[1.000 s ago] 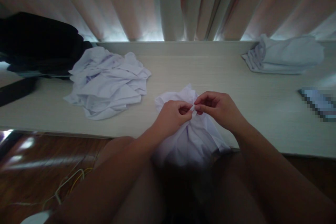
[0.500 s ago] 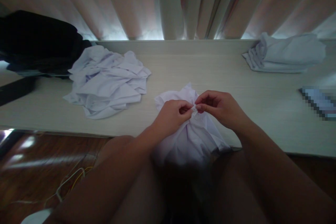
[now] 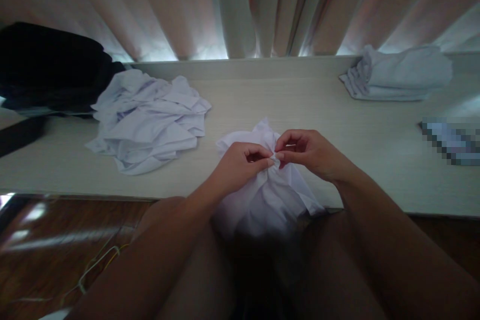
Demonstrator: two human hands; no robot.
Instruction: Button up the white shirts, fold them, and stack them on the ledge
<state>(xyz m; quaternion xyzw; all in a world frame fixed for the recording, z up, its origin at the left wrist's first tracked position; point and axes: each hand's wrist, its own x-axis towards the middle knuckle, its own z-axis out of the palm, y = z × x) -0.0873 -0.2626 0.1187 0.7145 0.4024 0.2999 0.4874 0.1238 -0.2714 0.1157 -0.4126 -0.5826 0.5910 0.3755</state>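
Note:
A white garment (image 3: pixel 268 195) lies bunched at the near edge of the pale table (image 3: pixel 300 105) and hangs down over my lap. My left hand (image 3: pixel 240 165) and my right hand (image 3: pixel 309 152) meet above it, fingertips together, each pinching a small bit of the white cloth at the same spot. What exactly sits between the fingertips is too small to make out.
A crumpled heap of white clothes (image 3: pixel 148 120) lies at the left. A rolled white bundle (image 3: pixel 397 72) sits at the back right. Dark clothing (image 3: pixel 48 67) is piled at the far left. A blurred flat object (image 3: pixel 452 140) rests at the right. Curtains (image 3: pixel 240 5) hang behind; wires (image 3: pixel 97 267) lie on the floor.
Both hands have stayed pinched together on the white garment, with only tiny finger movement. The view has shifted slightly.

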